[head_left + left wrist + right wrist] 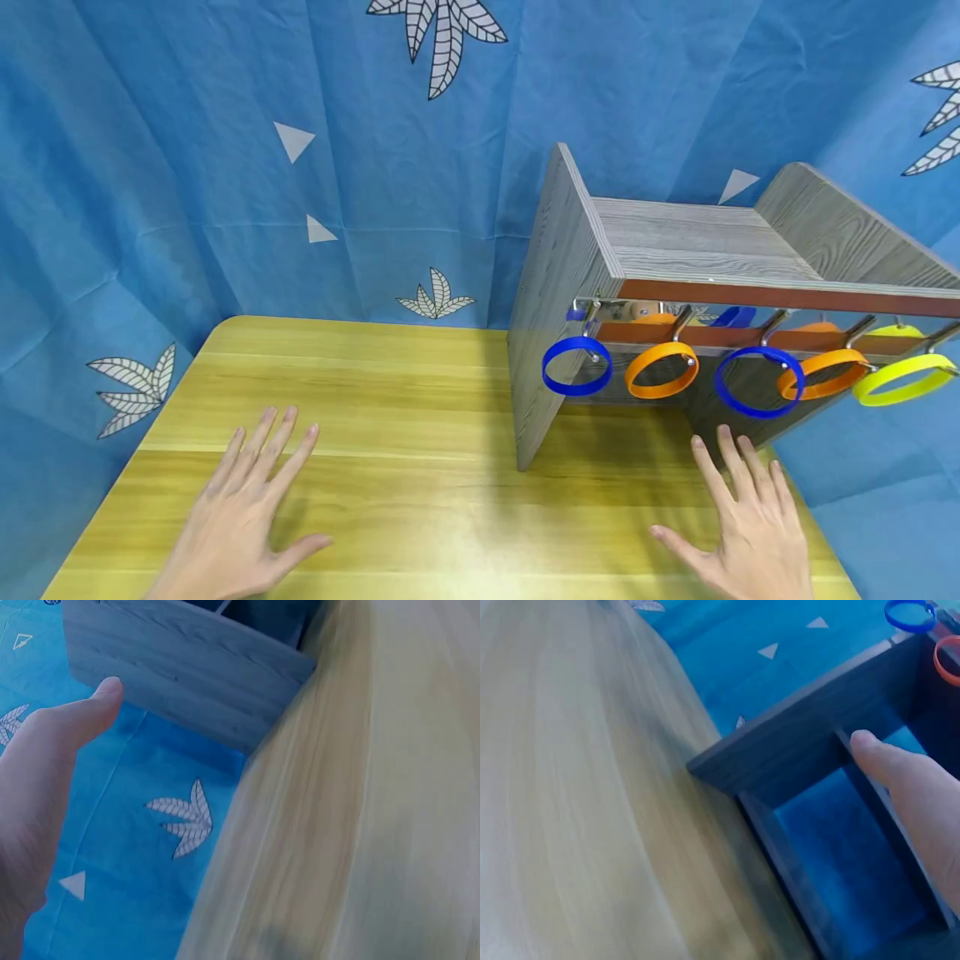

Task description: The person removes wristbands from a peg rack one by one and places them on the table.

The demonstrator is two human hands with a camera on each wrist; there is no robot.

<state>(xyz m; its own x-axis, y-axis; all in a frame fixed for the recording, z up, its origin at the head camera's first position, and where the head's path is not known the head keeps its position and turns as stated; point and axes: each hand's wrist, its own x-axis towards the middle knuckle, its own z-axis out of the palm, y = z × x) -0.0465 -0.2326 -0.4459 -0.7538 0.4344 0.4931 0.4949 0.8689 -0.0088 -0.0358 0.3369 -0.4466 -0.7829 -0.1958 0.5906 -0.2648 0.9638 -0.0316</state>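
Note:
Over the left part of the wooden table, my left hand (240,508) is spread with its fingers straight and holds nothing. My right hand (750,517) is likewise spread, in front of a grey wood-grain rack (555,317). Along the rack's front, wristband-like rings hang on metal hooks: a blue ring (577,367) at the left, an orange ring (662,371), a second blue ring (760,383), another orange ring (823,374) and a yellow ring (905,380). Neither hand touches a ring. Only the left thumb (94,712) and the right thumb (889,761) show clearly in the wrist views.
The yellow wooden table (390,467) extends under both hands and the rack. Behind it hangs a blue curtain (405,167) with white leaf and triangle prints. The rack's right side panel (847,225) stands near the table's right edge.

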